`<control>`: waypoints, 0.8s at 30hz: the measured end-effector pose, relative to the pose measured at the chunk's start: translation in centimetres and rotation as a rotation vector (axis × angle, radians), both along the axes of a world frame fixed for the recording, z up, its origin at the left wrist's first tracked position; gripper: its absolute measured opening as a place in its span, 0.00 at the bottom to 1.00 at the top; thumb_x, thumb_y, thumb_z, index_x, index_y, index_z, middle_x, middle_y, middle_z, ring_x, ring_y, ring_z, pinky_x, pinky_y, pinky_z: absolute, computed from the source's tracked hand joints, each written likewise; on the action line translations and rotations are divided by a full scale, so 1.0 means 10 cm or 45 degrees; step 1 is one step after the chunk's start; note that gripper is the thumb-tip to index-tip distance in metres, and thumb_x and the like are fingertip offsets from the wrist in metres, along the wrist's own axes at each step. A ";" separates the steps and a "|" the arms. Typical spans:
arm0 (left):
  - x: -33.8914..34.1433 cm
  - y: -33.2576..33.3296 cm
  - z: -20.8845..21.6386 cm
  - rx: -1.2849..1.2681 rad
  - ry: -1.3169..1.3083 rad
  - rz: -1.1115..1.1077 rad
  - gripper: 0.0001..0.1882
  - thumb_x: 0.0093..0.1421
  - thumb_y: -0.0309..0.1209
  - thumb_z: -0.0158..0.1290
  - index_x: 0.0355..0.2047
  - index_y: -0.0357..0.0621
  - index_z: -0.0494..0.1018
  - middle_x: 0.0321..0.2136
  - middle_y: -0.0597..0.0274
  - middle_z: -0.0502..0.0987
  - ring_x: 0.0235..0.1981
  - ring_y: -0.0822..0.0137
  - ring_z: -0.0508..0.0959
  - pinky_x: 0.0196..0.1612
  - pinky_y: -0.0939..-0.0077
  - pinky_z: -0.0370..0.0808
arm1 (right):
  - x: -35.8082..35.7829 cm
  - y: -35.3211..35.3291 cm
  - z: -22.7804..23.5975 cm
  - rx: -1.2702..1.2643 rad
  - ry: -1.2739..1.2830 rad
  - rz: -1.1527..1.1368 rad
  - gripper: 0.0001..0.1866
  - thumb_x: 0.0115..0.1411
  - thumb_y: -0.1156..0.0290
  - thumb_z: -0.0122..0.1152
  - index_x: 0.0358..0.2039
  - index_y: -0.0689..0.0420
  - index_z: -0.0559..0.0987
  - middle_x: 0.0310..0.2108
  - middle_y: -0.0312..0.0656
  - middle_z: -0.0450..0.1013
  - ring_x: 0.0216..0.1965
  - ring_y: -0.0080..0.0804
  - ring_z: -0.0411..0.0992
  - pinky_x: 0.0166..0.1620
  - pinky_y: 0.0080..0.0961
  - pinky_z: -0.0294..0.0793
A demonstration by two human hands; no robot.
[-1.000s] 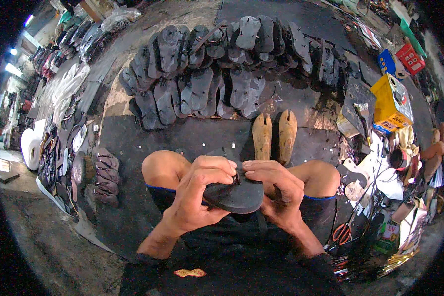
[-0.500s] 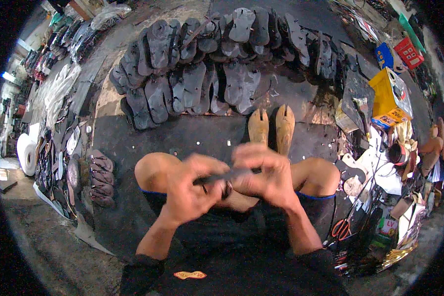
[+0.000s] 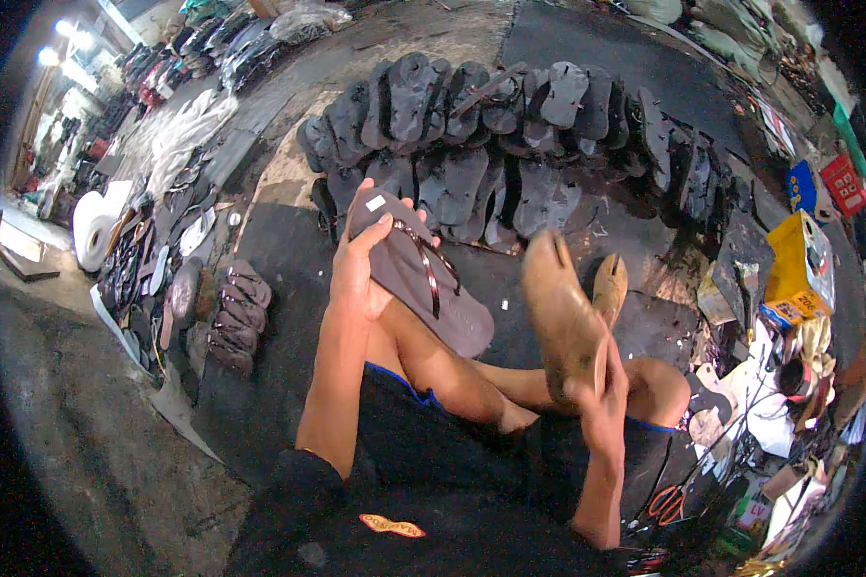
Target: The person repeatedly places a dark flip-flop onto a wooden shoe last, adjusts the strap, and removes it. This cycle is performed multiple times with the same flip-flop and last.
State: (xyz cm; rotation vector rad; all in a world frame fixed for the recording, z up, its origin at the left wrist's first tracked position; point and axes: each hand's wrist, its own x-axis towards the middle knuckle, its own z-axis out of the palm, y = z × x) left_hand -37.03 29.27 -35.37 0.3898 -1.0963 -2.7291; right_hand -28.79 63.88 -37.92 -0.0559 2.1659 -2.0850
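Observation:
My left hand (image 3: 358, 264) grips a dark brown flip-flop (image 3: 409, 260) by its heel end, fingers behind the sole and thumb on top. Its thin shiny strap shows, and a small white sticker marks the heel. In my right hand (image 3: 601, 394) is a tan wooden shoe last (image 3: 558, 298), slightly blurred, held upright with its slotted toe pointing away from me. A second wooden shoe last (image 3: 610, 286) lies on the floor just beyond it. Flip-flop and held last are apart.
Rows of black sandals (image 3: 452, 183) lie ahead. Stacked brown flip-flops (image 3: 239, 317) sit at left, near a white roll (image 3: 94, 229). To the right are a yellow box (image 3: 799, 264), orange-handled scissors (image 3: 668, 502) and scattered scraps.
Both hands were together on a dark item over my lap. Now they are apart, the left raised with the flip-flop, the right holding one of two lasts that stood side by side.

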 end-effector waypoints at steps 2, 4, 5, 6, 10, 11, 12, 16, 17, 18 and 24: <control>0.00 -0.11 -0.09 -0.118 -0.014 0.051 0.36 0.71 0.24 0.54 0.75 0.64 0.57 0.59 0.47 0.74 0.62 0.44 0.77 0.59 0.25 0.78 | 0.25 0.06 0.33 0.334 0.303 0.171 0.45 0.51 0.64 0.71 0.71 0.60 0.72 0.70 0.56 0.70 0.70 0.52 0.69 0.70 0.49 0.67; 0.01 -0.13 -0.04 -0.133 0.000 0.058 0.36 0.71 0.24 0.54 0.75 0.62 0.57 0.60 0.47 0.74 0.62 0.44 0.77 0.59 0.27 0.79 | 0.37 0.07 0.48 0.554 0.563 0.346 0.41 0.47 0.68 0.72 0.66 0.58 0.78 0.69 0.61 0.70 0.67 0.60 0.72 0.67 0.51 0.70; 0.04 -0.13 -0.01 -0.142 0.008 0.070 0.36 0.71 0.23 0.54 0.76 0.62 0.57 0.60 0.46 0.75 0.63 0.44 0.77 0.59 0.27 0.79 | 0.39 0.04 0.65 0.676 0.581 0.444 0.41 0.45 0.69 0.72 0.65 0.56 0.79 0.69 0.61 0.70 0.66 0.60 0.73 0.65 0.51 0.72; 0.06 -0.07 0.01 -0.124 0.042 -0.009 0.37 0.71 0.24 0.55 0.76 0.61 0.57 0.61 0.46 0.74 0.63 0.43 0.77 0.59 0.28 0.79 | 0.40 -0.02 0.68 0.693 0.552 0.450 0.42 0.45 0.70 0.72 0.66 0.57 0.78 0.69 0.61 0.70 0.67 0.59 0.73 0.67 0.50 0.71; 0.14 0.25 0.13 -0.128 0.110 -0.338 0.39 0.69 0.26 0.57 0.77 0.60 0.56 0.63 0.44 0.73 0.63 0.42 0.77 0.60 0.31 0.79 | 0.43 -0.18 0.47 0.288 0.304 0.282 0.41 0.48 0.74 0.69 0.68 0.61 0.76 0.69 0.58 0.71 0.69 0.52 0.71 0.72 0.45 0.67; 0.20 0.34 0.13 -0.144 0.103 -0.422 0.40 0.69 0.27 0.58 0.77 0.60 0.56 0.64 0.43 0.73 0.64 0.42 0.77 0.61 0.32 0.79 | 0.48 -0.26 0.40 0.136 0.182 0.233 0.41 0.49 0.75 0.68 0.68 0.62 0.75 0.69 0.57 0.71 0.70 0.50 0.71 0.73 0.44 0.66; 0.26 0.51 0.17 0.024 0.028 -0.422 0.38 0.68 0.21 0.56 0.76 0.57 0.60 0.60 0.42 0.76 0.61 0.45 0.79 0.61 0.45 0.81 | 0.56 -0.33 0.31 -0.011 0.051 0.174 0.41 0.50 0.76 0.67 0.69 0.63 0.74 0.69 0.56 0.71 0.70 0.48 0.70 0.73 0.43 0.64; 0.32 0.54 0.10 0.106 -0.083 -0.412 0.38 0.69 0.28 0.59 0.77 0.56 0.58 0.61 0.44 0.76 0.61 0.46 0.80 0.60 0.46 0.82 | 0.68 -0.64 0.31 -0.370 -0.186 0.047 0.41 0.55 0.78 0.66 0.72 0.64 0.70 0.68 0.54 0.72 0.72 0.44 0.67 0.74 0.40 0.61; 0.36 0.59 0.06 0.048 -0.050 -0.443 0.39 0.70 0.30 0.59 0.77 0.58 0.56 0.62 0.43 0.74 0.62 0.44 0.78 0.60 0.42 0.81 | 0.70 -0.66 0.27 -0.405 -0.201 0.025 0.42 0.55 0.78 0.66 0.72 0.63 0.70 0.68 0.55 0.71 0.73 0.44 0.66 0.75 0.40 0.61; 0.41 0.69 0.01 -0.004 -0.022 -0.476 0.40 0.70 0.32 0.59 0.78 0.60 0.54 0.64 0.42 0.72 0.63 0.42 0.77 0.59 0.37 0.81 | 0.69 -0.67 0.15 -0.160 -0.030 0.040 0.41 0.56 0.76 0.67 0.73 0.61 0.70 0.72 0.56 0.66 0.76 0.47 0.60 0.76 0.43 0.59; 0.48 0.86 -0.26 0.146 0.102 -0.343 0.40 0.73 0.43 0.58 0.79 0.58 0.52 0.65 0.47 0.73 0.67 0.48 0.74 0.68 0.50 0.75 | 0.59 -0.73 -0.01 0.002 0.212 0.009 0.40 0.56 0.74 0.68 0.72 0.57 0.72 0.75 0.60 0.57 0.74 0.57 0.61 0.74 0.52 0.59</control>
